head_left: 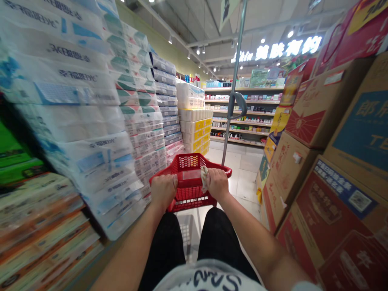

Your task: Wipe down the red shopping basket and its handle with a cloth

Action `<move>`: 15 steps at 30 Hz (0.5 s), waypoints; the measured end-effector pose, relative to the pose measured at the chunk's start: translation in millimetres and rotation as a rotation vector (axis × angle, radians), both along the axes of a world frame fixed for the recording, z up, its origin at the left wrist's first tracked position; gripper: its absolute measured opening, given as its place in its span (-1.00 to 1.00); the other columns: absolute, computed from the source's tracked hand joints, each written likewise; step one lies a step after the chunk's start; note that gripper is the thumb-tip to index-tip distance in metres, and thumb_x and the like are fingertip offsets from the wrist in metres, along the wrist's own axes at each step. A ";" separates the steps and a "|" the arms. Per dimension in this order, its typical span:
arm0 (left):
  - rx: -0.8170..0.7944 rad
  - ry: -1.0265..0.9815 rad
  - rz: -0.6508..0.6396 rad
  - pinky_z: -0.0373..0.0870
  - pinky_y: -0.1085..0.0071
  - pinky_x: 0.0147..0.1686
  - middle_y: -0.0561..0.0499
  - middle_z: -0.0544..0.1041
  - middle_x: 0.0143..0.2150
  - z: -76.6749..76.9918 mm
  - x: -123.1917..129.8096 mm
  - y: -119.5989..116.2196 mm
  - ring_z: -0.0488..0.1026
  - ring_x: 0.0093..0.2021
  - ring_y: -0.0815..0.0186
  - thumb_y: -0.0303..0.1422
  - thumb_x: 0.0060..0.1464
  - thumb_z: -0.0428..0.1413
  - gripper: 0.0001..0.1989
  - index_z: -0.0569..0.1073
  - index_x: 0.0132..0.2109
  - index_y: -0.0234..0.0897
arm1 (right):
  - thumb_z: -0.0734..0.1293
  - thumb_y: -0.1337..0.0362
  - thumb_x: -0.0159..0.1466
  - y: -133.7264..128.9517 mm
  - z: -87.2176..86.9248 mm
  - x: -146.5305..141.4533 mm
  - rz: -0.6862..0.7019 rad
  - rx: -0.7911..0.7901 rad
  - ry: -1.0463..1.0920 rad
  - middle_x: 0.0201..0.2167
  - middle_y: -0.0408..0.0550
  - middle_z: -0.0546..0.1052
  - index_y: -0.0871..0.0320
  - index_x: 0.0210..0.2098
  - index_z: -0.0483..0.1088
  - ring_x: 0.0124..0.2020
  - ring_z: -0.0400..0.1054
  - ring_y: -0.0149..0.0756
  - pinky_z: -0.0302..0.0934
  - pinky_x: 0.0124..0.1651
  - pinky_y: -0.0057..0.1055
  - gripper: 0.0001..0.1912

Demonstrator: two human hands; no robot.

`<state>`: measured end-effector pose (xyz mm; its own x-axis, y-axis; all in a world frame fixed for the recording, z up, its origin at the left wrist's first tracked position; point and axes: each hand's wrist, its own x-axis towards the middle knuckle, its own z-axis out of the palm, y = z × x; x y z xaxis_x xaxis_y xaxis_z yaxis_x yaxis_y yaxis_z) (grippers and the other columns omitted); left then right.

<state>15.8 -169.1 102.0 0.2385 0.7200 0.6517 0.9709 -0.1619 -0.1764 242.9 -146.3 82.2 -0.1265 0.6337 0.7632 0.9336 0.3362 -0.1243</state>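
A red plastic shopping cart (190, 198) is directly in front of my legs, and both hands grip its handle (188, 176). My left hand (163, 190) is wrapped round the left end of the handle. On the right part, my right hand (217, 184) is closed round the handle, with a crumpled pale cloth (204, 179) between it and the bar. From the cart's right side a tall grey pole (237, 60) rises, carrying a curved grey grip (240, 106). Mesh walls of the basket show beyond the handle; its floor is partly hidden.
Stacked toilet paper packs (85, 81) line the aisle's left side, close by. Cardboard cartons (330, 105) are piled along the right. Pale floor tiles (247, 161) run ahead to shelves (242, 113) of small bottles and boxes. A lit sign (287, 47) hangs above.
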 end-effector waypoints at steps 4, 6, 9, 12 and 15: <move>0.007 0.001 -0.004 0.10 0.24 -0.37 -0.13 0.51 -0.43 -0.8 -0.8 1.0 0.41 -0.40 0.12 -0.27 0.27 -0.30 -0.52 0.45 -0.39 -0.29 | 0.08 0.27 0.34 -7.6 -18.4 7.9 0.077 0.135 -0.015 -0.10 0.09 0.49 0.21 -0.04 0.37 -0.02 0.29 -0.17 0.04 0.10 -0.23 -0.67; 0.008 0.001 -0.005 0.10 0.25 -0.37 -0.13 0.52 -0.42 -1.1 0.3 1.9 0.41 -0.39 0.12 -0.28 0.28 -0.30 -0.52 0.45 -0.38 -0.28 | 0.05 0.25 0.36 -3.0 -3.9 10.6 -0.008 -0.023 -0.016 -0.22 0.05 0.52 0.18 -0.19 0.42 -0.14 0.35 -0.22 0.08 0.04 -0.27 -0.66; -0.001 0.000 0.001 0.08 0.25 -0.37 -0.13 0.52 -0.41 -1.0 2.3 2.3 0.42 -0.38 0.12 -0.27 0.28 -0.31 -0.51 0.44 -0.38 -0.29 | -0.02 0.19 0.39 12.1 29.0 14.1 -0.121 -0.404 -0.092 -0.32 0.03 0.54 0.14 -0.34 0.45 -0.25 0.40 -0.24 0.14 -0.09 -0.30 -0.54; -0.009 0.008 0.012 0.08 0.25 -0.36 -0.12 0.52 -0.43 -0.7 2.7 1.6 0.41 -0.38 0.13 -0.27 0.28 -0.31 -0.51 0.43 -0.39 -0.28 | 0.09 0.15 0.35 23.7 47.8 16.2 -0.088 -0.496 -0.140 -0.37 0.03 0.55 0.14 -0.41 0.46 -0.32 0.42 -0.24 0.15 -0.22 -0.35 -0.61; -0.009 0.016 0.021 0.08 0.24 -0.37 -0.11 0.51 -0.43 -0.7 1.3 1.1 0.41 -0.40 0.13 -0.27 0.29 -0.31 -0.51 0.43 -0.39 -0.28 | 0.04 0.15 0.37 21.0 40.0 16.0 -0.085 -0.462 -0.140 -0.35 0.05 0.55 0.15 -0.38 0.47 -0.28 0.42 -0.22 0.14 -0.19 -0.34 -0.56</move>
<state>17.1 -168.1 101.3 0.2335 0.7311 0.6410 0.9712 -0.1429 -0.1908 258.9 -125.3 122.2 -0.1411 0.9144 0.3793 0.9737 0.1975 -0.1139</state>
